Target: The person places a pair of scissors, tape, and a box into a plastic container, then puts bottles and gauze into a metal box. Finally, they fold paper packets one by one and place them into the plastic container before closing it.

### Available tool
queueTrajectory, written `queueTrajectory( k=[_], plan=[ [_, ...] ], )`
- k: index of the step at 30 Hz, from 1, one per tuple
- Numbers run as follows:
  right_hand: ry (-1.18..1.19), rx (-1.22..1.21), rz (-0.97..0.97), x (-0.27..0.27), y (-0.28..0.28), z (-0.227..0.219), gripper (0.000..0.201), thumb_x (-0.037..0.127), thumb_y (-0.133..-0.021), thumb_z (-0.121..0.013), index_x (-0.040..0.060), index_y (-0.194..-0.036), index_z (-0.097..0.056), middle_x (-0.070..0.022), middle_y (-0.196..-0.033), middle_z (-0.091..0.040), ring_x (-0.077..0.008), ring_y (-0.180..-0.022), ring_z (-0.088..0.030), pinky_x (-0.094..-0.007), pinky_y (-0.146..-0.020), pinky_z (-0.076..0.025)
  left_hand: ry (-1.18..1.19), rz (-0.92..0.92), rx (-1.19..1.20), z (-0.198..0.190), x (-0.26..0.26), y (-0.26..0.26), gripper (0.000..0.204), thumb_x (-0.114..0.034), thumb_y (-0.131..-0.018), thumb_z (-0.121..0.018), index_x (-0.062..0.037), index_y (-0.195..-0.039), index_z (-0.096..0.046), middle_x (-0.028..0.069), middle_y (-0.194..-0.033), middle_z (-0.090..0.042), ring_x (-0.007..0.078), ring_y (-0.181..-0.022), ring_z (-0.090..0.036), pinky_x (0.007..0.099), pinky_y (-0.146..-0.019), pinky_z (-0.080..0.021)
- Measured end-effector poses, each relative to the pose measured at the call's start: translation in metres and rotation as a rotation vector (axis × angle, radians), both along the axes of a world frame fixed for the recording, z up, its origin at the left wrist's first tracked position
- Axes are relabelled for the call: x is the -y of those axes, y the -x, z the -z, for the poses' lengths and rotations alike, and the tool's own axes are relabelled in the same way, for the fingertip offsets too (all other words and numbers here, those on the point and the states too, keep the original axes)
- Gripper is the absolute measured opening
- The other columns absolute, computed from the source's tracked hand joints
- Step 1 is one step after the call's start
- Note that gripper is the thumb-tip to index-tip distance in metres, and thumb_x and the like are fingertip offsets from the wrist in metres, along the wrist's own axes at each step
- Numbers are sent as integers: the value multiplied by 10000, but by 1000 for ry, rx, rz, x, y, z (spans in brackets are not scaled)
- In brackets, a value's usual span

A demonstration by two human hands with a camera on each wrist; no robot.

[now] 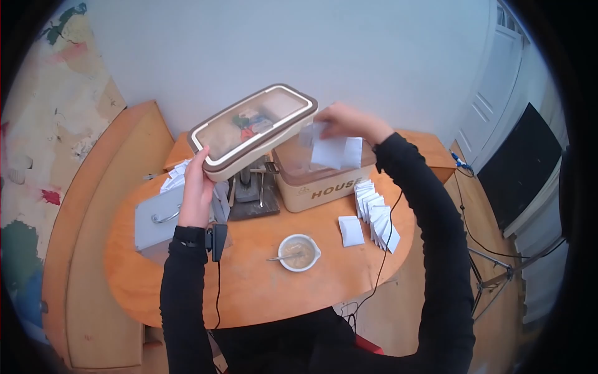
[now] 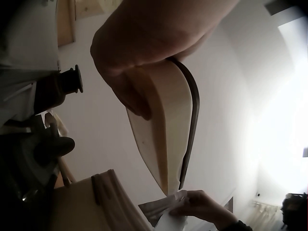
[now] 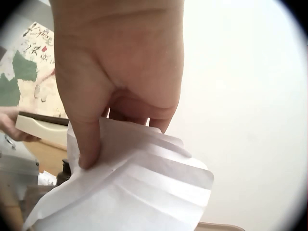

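Note:
My left hand [image 1: 198, 189] grips the near left end of a beige storage-box lid [image 1: 283, 138] with a brown rim and a clear window; colourful small things show through it. It is held tilted above the table, and in the left wrist view my fingers [image 2: 139, 108] curl round its underside. Between thumb and fingers, my right hand [image 1: 350, 121] pinches a fanned stack of white paper packets [image 3: 139, 183] over the storage box [image 1: 321, 196] marked HOUSE. The packets [image 1: 336, 153] partly cover the box's brown top.
More white packets [image 1: 377, 215] lie in a row right of the box, with a single packet [image 1: 351, 231] beside them. A white bowl [image 1: 299, 253] with a spoon stands in front. At left are a grey metal case [image 1: 157, 215] and a dark tray [image 1: 254, 209] with tools. A cable [image 1: 377, 274] crosses the table's right side.

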State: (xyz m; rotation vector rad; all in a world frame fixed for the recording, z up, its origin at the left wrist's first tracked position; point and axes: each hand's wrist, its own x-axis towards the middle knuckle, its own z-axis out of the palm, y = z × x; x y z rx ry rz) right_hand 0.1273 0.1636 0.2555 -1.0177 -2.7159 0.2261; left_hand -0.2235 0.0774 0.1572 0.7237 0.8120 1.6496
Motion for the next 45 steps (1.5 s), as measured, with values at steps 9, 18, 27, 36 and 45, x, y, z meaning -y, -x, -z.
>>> queueTrajectory(
  k=[9,18,27,36,45],
  plan=[
    [122,193,103,-65,46,51,407,161,-724,-771,126,-1120,-681,-93,-1041,-696,-285,-973,-644,-390,-828,-512,32,-84,-21,9,10,39,421,-247,-897,-647,-25,-1239,-541,104,-1183,-625,211,-1056,-632,357,-852,-541],
    [62,236,5,-74,60,65,507,191,-755,-729,92,-1236,-605,-152,-1176,-637,-318,-1083,-602,-398,-906,-481,55,-82,6,9,1,39,517,-283,-888,-652,-42,-1312,-482,121,-1241,-594,245,-1109,-605,382,-918,-520],
    [189,-32,73,-69,50,80,661,258,-683,-788,81,-1283,-576,-172,-1204,-635,-318,-1091,-615,-372,-934,-488,48,-70,-5,21,-3,33,506,-275,-890,-653,-47,-1309,-481,120,-1235,-599,238,-1102,-611,383,-899,-530],
    [223,-48,-23,-91,58,86,565,336,-688,-793,60,-1161,-652,-159,-1062,-678,-305,-993,-641,-391,-864,-504,70,-130,53,18,5,38,439,-200,-904,-635,-13,-1278,-500,115,-1224,-606,226,-1091,-618,358,-907,-523],
    [302,-416,305,-46,-11,55,933,575,-740,-742,10,-1402,-404,-260,-1317,-502,-344,-1241,-490,-406,-1026,-396,72,-103,47,17,13,37,482,-225,-892,-647,-29,-1300,-480,119,-1251,-589,236,-1119,-604,367,-926,-522]
  ],
)
